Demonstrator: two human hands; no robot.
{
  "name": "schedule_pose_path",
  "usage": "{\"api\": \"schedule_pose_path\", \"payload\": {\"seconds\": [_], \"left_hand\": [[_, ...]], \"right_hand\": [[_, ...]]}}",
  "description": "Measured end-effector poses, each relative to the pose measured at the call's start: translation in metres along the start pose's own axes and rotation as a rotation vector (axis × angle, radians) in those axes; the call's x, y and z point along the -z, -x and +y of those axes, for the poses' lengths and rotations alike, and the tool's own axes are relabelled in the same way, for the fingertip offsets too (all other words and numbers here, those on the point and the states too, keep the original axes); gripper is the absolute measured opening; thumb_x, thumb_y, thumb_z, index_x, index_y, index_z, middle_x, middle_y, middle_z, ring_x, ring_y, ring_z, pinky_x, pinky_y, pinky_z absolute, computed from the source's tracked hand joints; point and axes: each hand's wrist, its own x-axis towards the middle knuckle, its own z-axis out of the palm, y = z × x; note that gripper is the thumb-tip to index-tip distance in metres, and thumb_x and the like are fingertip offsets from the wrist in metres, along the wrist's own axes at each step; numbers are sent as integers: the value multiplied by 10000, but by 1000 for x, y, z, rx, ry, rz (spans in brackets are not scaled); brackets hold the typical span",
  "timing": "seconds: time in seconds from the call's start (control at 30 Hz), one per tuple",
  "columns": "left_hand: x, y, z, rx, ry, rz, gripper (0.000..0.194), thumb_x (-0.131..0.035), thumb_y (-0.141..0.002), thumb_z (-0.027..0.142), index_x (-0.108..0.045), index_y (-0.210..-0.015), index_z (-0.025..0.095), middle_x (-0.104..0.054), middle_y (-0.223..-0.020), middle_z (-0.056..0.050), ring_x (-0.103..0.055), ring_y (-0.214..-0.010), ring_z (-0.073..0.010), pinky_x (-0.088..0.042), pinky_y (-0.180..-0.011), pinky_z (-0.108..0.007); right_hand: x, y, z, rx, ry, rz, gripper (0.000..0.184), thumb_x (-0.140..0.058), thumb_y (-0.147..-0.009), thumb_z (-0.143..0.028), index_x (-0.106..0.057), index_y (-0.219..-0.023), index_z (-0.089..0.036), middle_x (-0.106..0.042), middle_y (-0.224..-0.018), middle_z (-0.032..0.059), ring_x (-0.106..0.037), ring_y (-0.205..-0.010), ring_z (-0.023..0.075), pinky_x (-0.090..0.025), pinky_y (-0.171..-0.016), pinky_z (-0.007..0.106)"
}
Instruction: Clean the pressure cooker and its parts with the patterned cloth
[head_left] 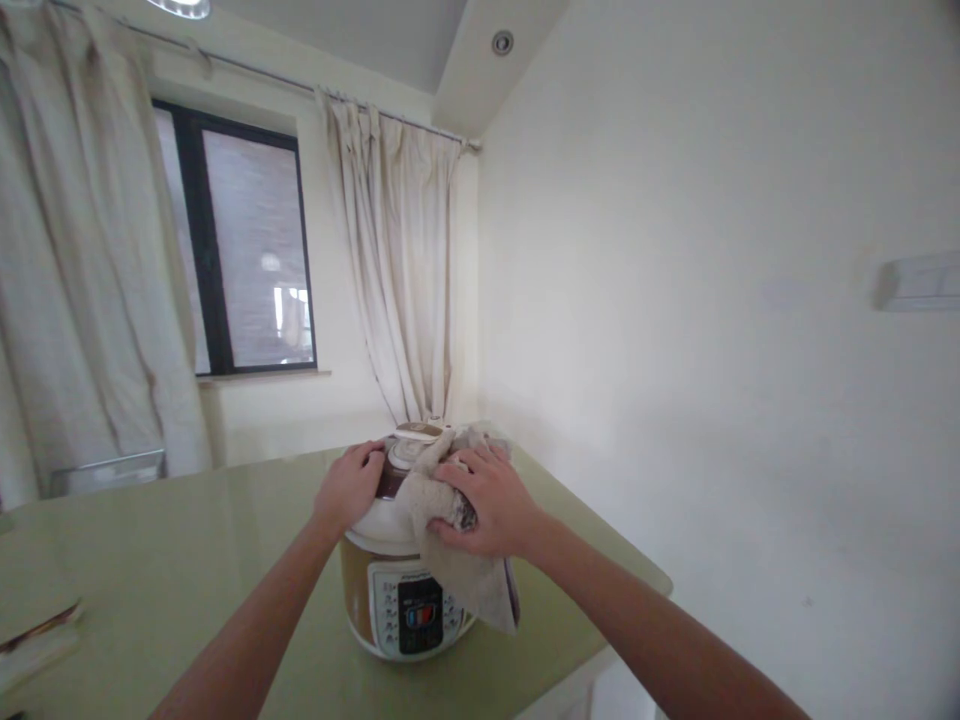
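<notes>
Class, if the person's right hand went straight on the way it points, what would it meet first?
The beige cloth, which the right hand grips; beyond it, probably the lid of the electric pressure cooker, though depth is unclear.

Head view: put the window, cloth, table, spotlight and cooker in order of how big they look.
1. Table, cut off by the frame
2. Window, partly behind a curtain
3. Cooker, partly covered
4. Cloth, bunched
5. Spotlight

Rough, matt cloth (471, 588); glossy tabletop (187, 570)
</notes>
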Motion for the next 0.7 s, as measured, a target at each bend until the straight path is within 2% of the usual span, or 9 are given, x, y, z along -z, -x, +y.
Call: {"api": "schedule_pose_path", "payload": {"seconds": [0.07,0.17,0.27,0.37,0.47,0.53,0.6,0.63,0.7], "left_hand": [[-1,0,-1,11,6,8,527,-327,-981,329,-769,-1233,192,-752,-1348,-106,-652,-1309,-262,-447,-1174,-372],[-1,0,0,34,18,25,531,-338,-979,332,-770,-1244,176,-749,-1350,-125,-667,-1293,-269,-455,-1170,-380],[1,1,3,44,20,28,526,-346,-974,321,-771,-1242,163,-745,-1354,-137,-668,-1294,-269,-451,-1175,-378],[3,2,6,51,17,20,519,-344,-976,315,-774,-1231,176,-750,-1344,-128,-669,-1289,-262,-454,-1168,-366],[3,2,5,34,17,14,519,-333,-981,311,-775,-1221,184,-754,-1334,-124,-666,-1287,-263,-454,-1166,-372],[1,1,3,2,15,2,517,-331,-980,305,-774,-1215,182,-752,-1336,-126,-658,-1295,-269,-451,-1168,-383],[0,1,1,-17,18,1,512,-335,-978,301,-772,-1214,178,-751,-1340,-128,-654,-1299,-274,-451,-1166,-391],[0,1,0,-13,22,9,511,-338,-979,303,-771,-1219,178,-750,-1342,-129,-656,-1297,-275,-452,-1165,-393],[-1,1,1,20,34,29,507,-350,-980,308,-771,-1231,179,-748,-1348,-132,-664,-1290,-274,-454,-1165,-393]], "right_hand": [[-3,-12,19,-170,3,-3,510,-709,-895,-611,-702,-1263,-256,-716,-1192,89,-629,-1145,292,-437,-1027,435],[-6,-41,61,-516,-44,-78,429,-630,-975,-549,-705,-1278,-256,-751,-1184,86,-686,-1077,271,-495,-888,363],[-5,-60,82,-659,-70,-182,418,-590,-1006,-545,-720,-1266,-244,-776,-1191,113,-714,-1053,294,-515,-835,366],[-2,-53,60,-556,47,-142,382,-589,-1006,-510,-734,-1227,-234,-772,-1182,136,-705,-1069,313,-514,-880,401],[0,-29,11,-323,179,-12,431,-602,-977,-567,-729,-1225,-238,-741,-1185,144,-648,-1139,337,-463,-1011,489],[-1,-16,-11,-140,171,32,468,-650,-928,-601,-731,-1224,-247,-723,-1176,138,-612,-1177,348,-402,-1086,543],[-4,-14,-10,-47,97,30,478,-708,-886,-588,-734,-1235,-263,-718,-1168,115,-606,-1184,333,-400,-1097,522],[-4,-18,-1,-68,58,18,470,-723,-882,-569,-736,-1244,-270,-720,-1171,101,-614,-1176,318,-425,-1073,487],[-5,-33,29,-245,-6,-14,431,-727,-906,-516,-745,-1253,-263,-733,-1171,82,-644,-1134,288,-479,-975,402]]}}
